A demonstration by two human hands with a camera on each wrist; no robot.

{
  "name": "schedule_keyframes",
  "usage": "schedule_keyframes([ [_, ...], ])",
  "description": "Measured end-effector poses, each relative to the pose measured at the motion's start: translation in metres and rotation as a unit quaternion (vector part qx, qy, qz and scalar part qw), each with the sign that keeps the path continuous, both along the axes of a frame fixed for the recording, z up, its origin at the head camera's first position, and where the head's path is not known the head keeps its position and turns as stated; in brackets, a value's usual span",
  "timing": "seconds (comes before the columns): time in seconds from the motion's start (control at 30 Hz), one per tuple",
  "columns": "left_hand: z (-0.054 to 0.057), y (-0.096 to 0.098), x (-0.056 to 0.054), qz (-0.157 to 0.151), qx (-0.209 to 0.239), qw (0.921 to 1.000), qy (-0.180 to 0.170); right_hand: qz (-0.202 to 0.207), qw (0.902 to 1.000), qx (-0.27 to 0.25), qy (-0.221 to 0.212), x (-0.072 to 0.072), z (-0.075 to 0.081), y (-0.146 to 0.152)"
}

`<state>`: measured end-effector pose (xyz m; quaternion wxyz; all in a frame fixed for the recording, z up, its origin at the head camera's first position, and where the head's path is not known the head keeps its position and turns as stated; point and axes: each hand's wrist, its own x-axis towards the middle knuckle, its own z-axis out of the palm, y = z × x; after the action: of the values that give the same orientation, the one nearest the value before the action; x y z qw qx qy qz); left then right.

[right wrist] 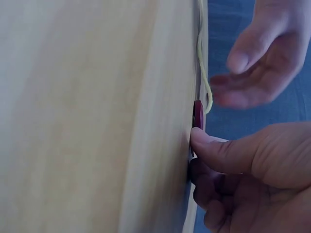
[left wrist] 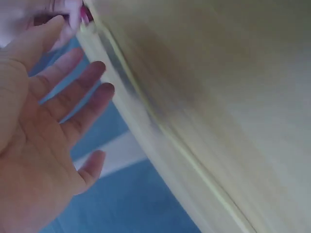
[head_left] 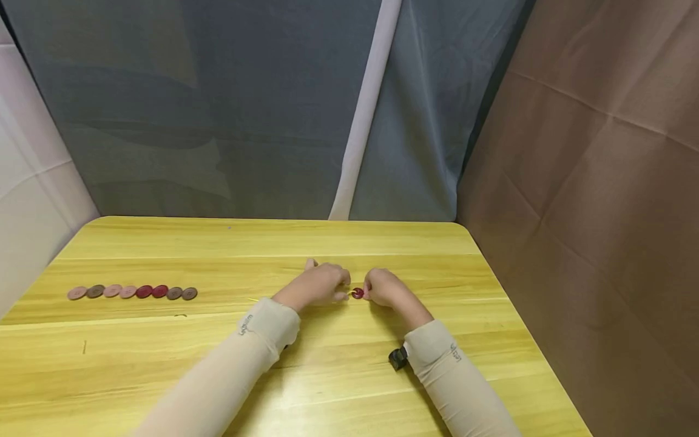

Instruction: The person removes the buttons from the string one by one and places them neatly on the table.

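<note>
A dark red button (head_left: 357, 293) lies between the two hands in the head view. My right hand (head_left: 384, 288) pinches the button's near edge between thumb and index finger, as the right wrist view shows of the red button (right wrist: 198, 114). A thin yellow string (right wrist: 203, 73) reaches the button from the other side; whether it passes through a hole cannot be made out. Beside the string, my left hand (head_left: 322, 284) hovers with thumb and fingers apart. In the left wrist view the left hand (left wrist: 43, 131) has loosely spread fingers and holds nothing.
On the left of the wooden table (head_left: 164, 364) several pink, brown and dark red buttons (head_left: 128, 292) form a row. A grey curtain (head_left: 262, 121) hangs behind the table, with a brown cloth (head_left: 590, 182) on the right.
</note>
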<state>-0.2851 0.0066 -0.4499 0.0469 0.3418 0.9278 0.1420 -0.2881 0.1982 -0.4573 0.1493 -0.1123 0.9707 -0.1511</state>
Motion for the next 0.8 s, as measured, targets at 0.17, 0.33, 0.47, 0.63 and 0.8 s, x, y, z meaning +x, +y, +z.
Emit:
schedule_keyframes([
  [0.17, -0.007, 0.023, 0.002, 0.004, -0.046, 0.9988, 0.019, 0.019, 0.9996, -0.010, -0.016, 0.002, 0.000, -0.001],
  [0.33, -0.015, 0.032, 0.003, 0.012, -0.063, 0.9976, 0.026, 0.048, 0.9974, -0.050, -0.021, 0.003, -0.001, -0.001],
  [0.47, -0.017, 0.036, -0.001, 0.019, -0.044, 0.9984, 0.030, 0.052, 0.9952, -0.081, -0.014, 0.002, -0.001, 0.001],
  [0.63, -0.018, 0.038, -0.007, 0.007, -0.035, 0.9983, 0.046, 0.048, 0.9948, -0.088, -0.019, 0.003, 0.001, 0.003],
  [0.8, -0.022, 0.035, -0.011, -0.006, -0.020, 0.9987, 0.048, 0.056, 0.9959, -0.057, -0.042, 0.001, 0.006, 0.002],
])
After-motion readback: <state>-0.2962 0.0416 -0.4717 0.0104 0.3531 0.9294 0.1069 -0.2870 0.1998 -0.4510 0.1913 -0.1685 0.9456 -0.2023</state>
